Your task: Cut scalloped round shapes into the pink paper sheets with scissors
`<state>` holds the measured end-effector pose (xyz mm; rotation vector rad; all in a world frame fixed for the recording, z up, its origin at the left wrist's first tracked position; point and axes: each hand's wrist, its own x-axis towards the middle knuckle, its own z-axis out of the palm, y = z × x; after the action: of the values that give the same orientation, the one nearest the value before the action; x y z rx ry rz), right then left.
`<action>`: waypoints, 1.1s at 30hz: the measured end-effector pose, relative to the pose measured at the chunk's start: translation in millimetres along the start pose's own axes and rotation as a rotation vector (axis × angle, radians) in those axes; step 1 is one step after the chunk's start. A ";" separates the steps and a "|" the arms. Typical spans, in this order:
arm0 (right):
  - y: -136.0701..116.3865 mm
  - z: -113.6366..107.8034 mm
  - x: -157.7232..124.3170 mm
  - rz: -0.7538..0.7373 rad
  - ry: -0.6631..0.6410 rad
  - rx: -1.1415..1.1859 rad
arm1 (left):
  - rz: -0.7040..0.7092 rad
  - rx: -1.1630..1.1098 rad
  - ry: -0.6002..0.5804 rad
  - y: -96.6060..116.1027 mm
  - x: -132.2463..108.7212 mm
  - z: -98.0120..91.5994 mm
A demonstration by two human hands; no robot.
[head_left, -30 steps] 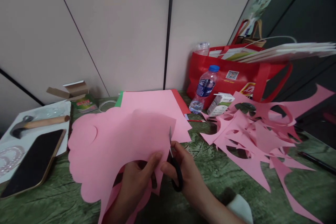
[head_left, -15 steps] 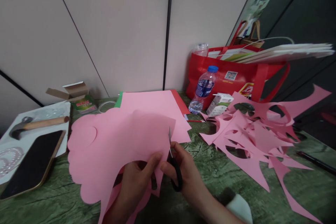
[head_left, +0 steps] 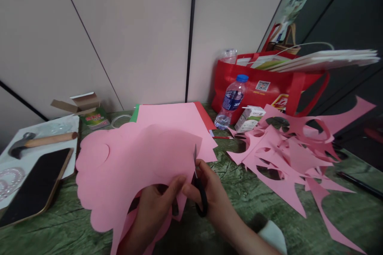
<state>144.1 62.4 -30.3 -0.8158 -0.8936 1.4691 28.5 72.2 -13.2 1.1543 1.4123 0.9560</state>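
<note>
My left hand [head_left: 151, 217] pinches the lower edge of a large pink paper sheet [head_left: 125, 167] with scalloped lobes on its left side, lifted above the green table. My right hand [head_left: 214, 197] grips black-handled scissors [head_left: 199, 191], fingers through the loops. The short blades point up and bite into the sheet's right edge. The two hands sit close together at the bottom centre.
Flat pink, red and green sheets [head_left: 179, 117] lie behind. Pink offcuts [head_left: 287, 151] are heaped at right, near a water bottle [head_left: 231, 101], a small carton [head_left: 248, 117] and a red bag [head_left: 269, 85]. A phone [head_left: 32, 185], a hammer [head_left: 42, 141] and an open box [head_left: 86, 107] are at left.
The pink sheet has shifted slightly left and down in my left hand. The scissors stay at its right edge, blades a touch further in.
</note>
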 end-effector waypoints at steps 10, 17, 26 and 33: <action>-0.6 0.7 -0.3 0.001 0.002 -0.031 | 0.012 0.048 0.001 0.2 0.5 -0.5; -1.8 2.0 -0.7 0.017 0.020 -0.077 | 0.005 0.060 -0.042 3.5 0.1 -0.8; 0.8 0.6 -0.9 -0.003 0.012 -0.070 | 0.038 0.099 0.008 -4.6 3.6 -2.5; 1.4 -0.3 -0.9 0.024 0.024 -0.095 | 0.010 0.111 -0.011 -3.5 4.1 -3.9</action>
<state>143.8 61.4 -31.6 -0.9152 -0.9446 1.4435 24.0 75.5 -17.0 1.2475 1.4670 0.8863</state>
